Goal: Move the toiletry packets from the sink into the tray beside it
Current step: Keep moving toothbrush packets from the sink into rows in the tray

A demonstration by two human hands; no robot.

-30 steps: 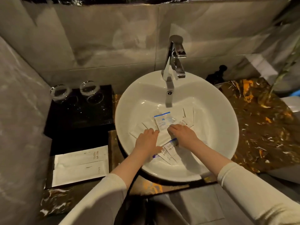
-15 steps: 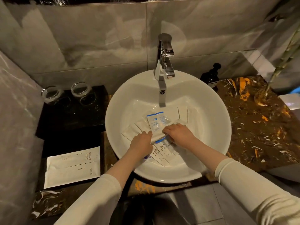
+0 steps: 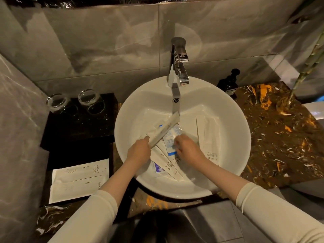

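Packets [image 3: 172, 156] lie in a loose fan at the bottom of the white sink [image 3: 233, 174], overlapping one another. I read that as a pile to be picked apart one piece at a time, which is why I have both hands down in the bowl. My left hand [image 3: 139, 152] is closed on one long white packet [image 3: 164, 131], gripping its near end so the rest slants up toward the tap [image 3: 178, 62], clear of the heap. I judge that lifted angle keeps it from dragging its neighbours along. My right hand [image 3: 188, 149] rests on the heap beside it, fingers curled down among the packets; its fingertips are blurred, so I cannot tell whether it has pinched one or is only pressing them flat.

The packets are flat paper sleeves, mostly white. Two are printed "TOOTH BRUSH", one shows a blue band, another a purple patch under my left wrist. Two more long sleeves [image 3: 207, 135] lie on the right slope of the bowl, apart from the main pile.

On the counter left of the sink sits the dark tray [image 3: 50, 165], holding two white sleeves [image 3: 77, 179] laid side by side already. Two glasses [image 3: 75, 102] stand behind it on a black block. By my reckoning most of the job remains.
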